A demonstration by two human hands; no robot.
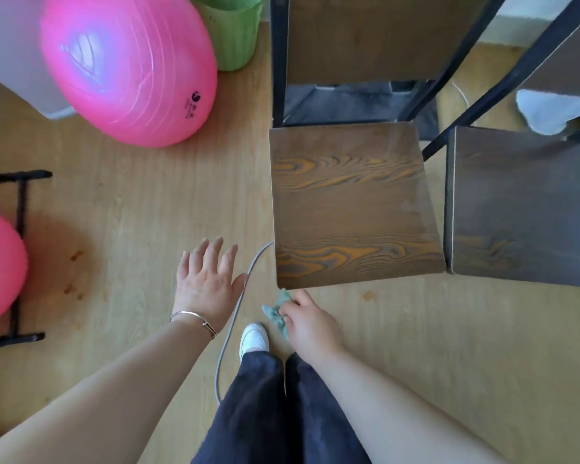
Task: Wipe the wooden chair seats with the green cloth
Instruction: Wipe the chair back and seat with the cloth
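Right hand pinches bunched cloth just off near seat edge, likely poised to wipe; left hand spread, empty, apart.

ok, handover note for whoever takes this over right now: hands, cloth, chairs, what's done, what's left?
Left hand: open, fingers spread, holding nothing, above the floor beside a grey cable.
Right hand: grips the bunched green cloth, just off the front edge of the nearer chair seat.
Second chair seat: beside the nearer one, a gap between them.
Done: cannot tell; the cloth touches neither seat and no wipe marks show.
Left: probably both seats, nearer one first.
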